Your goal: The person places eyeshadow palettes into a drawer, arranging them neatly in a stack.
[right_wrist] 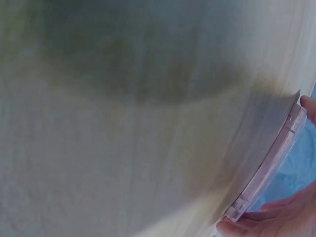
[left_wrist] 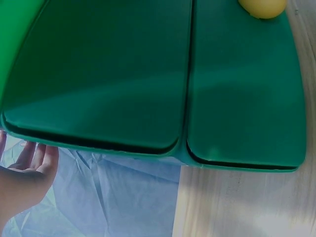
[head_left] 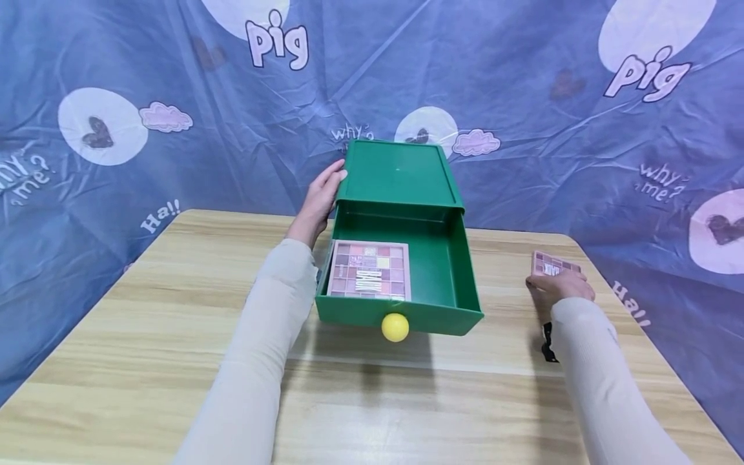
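Observation:
A green box (head_left: pixel 398 173) stands on the table with its drawer (head_left: pixel 433 271) pulled out; a yellow round knob (head_left: pixel 395 327) marks the drawer front. Inside the drawer, on the left, lies a pink eyeshadow palette (head_left: pixel 369 271). My left hand (head_left: pixel 320 199) rests against the box's left side, and its fingers (left_wrist: pixel 47 160) reach the far edge in the left wrist view. Over at the table's right, my right hand (head_left: pixel 564 285) grips a second eyeshadow palette (head_left: pixel 552 263). The right wrist view has this palette (right_wrist: pixel 266 168) edge-on between thumb and fingers, low over the wood.
A small black item (head_left: pixel 548 342) lies on the wooden table (head_left: pixel 174 336), partly hidden by my right forearm. Behind the table hangs a blue printed cloth (head_left: pixel 250 129). The drawer front juts toward me.

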Tool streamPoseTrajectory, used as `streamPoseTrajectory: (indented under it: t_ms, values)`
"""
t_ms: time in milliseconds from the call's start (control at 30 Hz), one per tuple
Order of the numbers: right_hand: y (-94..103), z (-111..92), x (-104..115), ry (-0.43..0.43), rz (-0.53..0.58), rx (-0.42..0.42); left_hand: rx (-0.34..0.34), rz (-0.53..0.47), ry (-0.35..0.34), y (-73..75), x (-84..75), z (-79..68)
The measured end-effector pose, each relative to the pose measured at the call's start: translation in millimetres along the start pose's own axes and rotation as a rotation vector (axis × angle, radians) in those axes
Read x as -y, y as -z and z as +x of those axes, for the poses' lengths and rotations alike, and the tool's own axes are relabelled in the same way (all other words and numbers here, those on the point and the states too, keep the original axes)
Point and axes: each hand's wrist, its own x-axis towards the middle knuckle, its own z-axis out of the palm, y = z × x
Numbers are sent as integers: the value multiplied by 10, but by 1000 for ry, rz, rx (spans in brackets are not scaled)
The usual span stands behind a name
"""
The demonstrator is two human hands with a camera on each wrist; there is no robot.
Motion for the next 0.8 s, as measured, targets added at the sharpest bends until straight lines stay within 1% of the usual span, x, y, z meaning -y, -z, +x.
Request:
streamPoseTrajectory:
  t_ms: [233,367,467,633,800]
  values:
    - [-30,-53,-43,51,0,-19,-6,19,5,22,22,-22]
    - [-47,-90,-95,52,24,-21,2,22,1,12,24,-30]
    - [-41,-111,-144,79,49,-56,1,22,6,-1,20,-35]
    - [2,-134,-197,161,80,-129,-1,14,1,-21,7,-32]
    - [73,-168,-186,158,76,-158,-4,9,4,-29,-5,-28]
